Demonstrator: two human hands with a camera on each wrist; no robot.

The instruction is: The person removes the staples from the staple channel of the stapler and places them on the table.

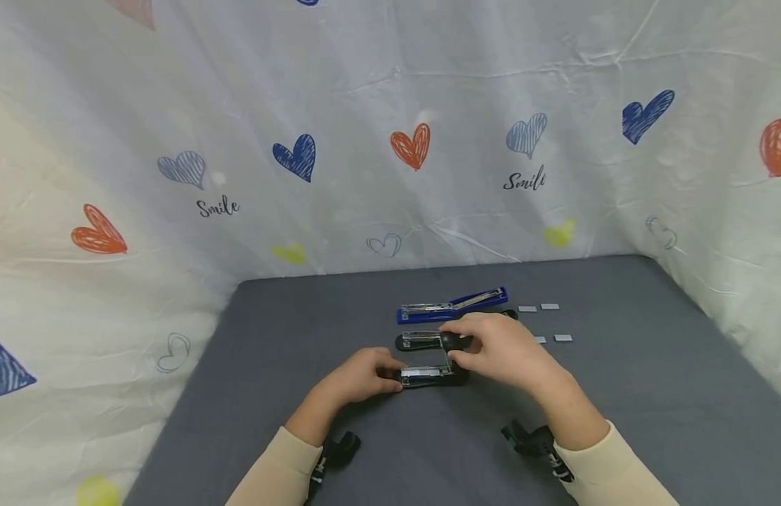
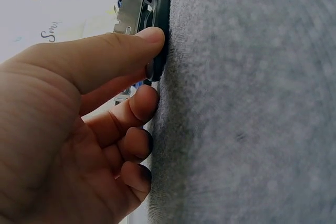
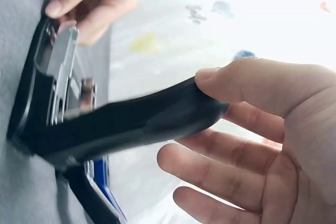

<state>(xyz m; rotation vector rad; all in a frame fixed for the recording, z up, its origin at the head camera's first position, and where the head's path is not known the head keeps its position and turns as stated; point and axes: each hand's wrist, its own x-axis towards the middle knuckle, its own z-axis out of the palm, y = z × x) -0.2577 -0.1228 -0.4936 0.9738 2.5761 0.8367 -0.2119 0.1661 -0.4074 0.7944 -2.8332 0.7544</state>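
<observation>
The nearest black stapler (image 1: 431,377) lies on the grey table with its top arm swung up, baring the metal staple channel. My left hand (image 1: 360,374) pinches the front end of its base between thumb and index finger; the other fingers are bent beside it in the left wrist view. With thumb and index finger, my right hand (image 1: 506,349) holds the tip of the raised top arm (image 3: 142,121). Just behind lies a second black stapler (image 1: 421,341), opened out, partly hidden by the right hand. Farther back is a blue stapler (image 1: 422,313), also opened out.
Small strips of staples lie right of the staplers: two by the blue one (image 1: 550,306) and two lower down, one strip (image 1: 563,338) in full view, the other partly covered by my right hand. A white curtain (image 1: 340,211) with printed hearts hangs behind the table (image 1: 289,323).
</observation>
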